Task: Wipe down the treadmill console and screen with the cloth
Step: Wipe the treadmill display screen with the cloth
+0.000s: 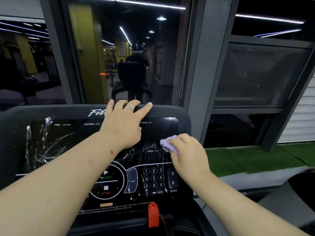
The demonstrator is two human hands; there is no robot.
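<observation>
Cloth [167,143] sat bunched under R hand [186,150] fingers, pressed on screen [158,132] right side, poking out up-left of knuckles. White streaks [136,151] lay just left and below, more far left. L hand [123,123], fingers straight, braced on console [170,110] top edge, holding nothing. R hand nearer the streaks, I judged.

Bunched lilac cloth [167,143] pressed against streaked black screen [68,142].

Right hand [187,151] presses purple cloth [166,143] on streaked screen [51,142]; left hand [124,121] grips console top [51,110].
</observation>
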